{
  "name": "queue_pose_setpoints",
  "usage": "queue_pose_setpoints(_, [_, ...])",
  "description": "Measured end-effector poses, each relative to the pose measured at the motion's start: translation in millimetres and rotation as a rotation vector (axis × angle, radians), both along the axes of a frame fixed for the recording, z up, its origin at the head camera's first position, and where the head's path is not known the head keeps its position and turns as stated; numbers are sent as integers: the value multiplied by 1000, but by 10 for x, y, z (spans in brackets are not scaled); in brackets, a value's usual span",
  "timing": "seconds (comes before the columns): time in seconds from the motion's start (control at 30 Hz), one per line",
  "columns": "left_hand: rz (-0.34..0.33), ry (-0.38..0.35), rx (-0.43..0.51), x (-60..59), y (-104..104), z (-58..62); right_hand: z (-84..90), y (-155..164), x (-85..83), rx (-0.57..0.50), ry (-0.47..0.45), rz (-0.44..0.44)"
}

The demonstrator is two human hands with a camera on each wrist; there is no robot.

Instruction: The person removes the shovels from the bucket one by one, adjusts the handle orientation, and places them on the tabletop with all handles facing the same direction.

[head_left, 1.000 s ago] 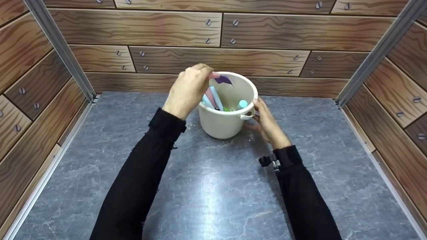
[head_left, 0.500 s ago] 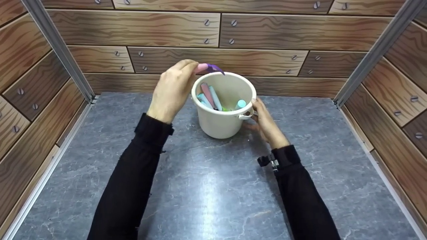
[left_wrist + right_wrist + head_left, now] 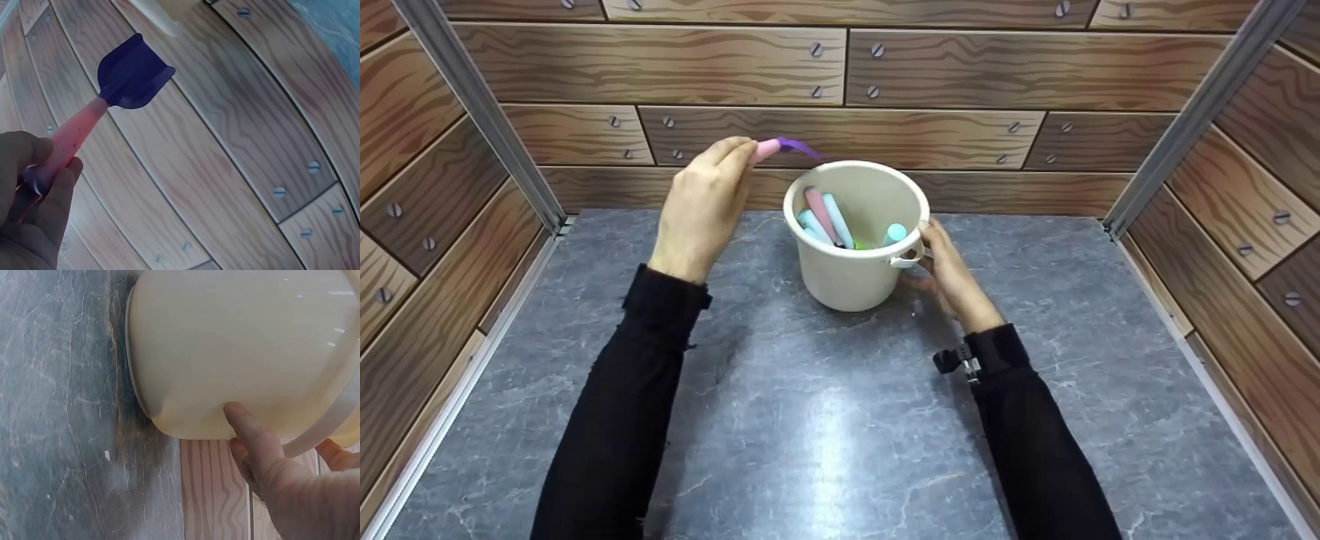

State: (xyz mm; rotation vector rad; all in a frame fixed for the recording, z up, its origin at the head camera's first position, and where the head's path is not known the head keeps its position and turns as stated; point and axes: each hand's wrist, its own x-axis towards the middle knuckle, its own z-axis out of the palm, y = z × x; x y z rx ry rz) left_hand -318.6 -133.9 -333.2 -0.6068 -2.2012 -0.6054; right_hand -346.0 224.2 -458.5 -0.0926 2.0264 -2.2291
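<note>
My left hand [image 3: 697, 206] pinches a small toy shovel [image 3: 76, 132] by its tapered pink handle, up and left of the bucket. The shovel's purple blade [image 3: 132, 73] points away from the hand, near the bucket's rim in the head view. A cream plastic bucket [image 3: 847, 281] stands upright on the floor panel. At its right side, my right hand [image 3: 956, 274] holds it near the rim and the handle lug, one finger pressing the outer wall in the right wrist view. Inside the bucket lean a pink piece [image 3: 819, 210] and light blue pieces [image 3: 838, 220]; their lower parts are hidden.
A turquoise round-ended piece [image 3: 895, 233] and a bit of green lie lower in the bucket. Grey marble-patterned flooring [image 3: 810, 420] surrounds it. Wood-patterned walls [image 3: 735, 67] rise behind and on both sides, with metal corner posts [image 3: 484, 112].
My left hand has lifted the toy shovel out of the bucket and moved left and slightly up with it. The right hand stays at the bucket, which stands in place.
</note>
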Motion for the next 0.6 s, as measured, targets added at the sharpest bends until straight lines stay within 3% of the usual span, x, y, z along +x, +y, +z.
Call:
queue_pose_setpoints(0.37, [85, 32, -13, -46, -329, -174, 1, -12, -8, -2, 1, 1])
queue_pose_setpoints(0.6, [116, 3, -9, -88, -512, -338, -12, -6, -6, 4, 5, 11])
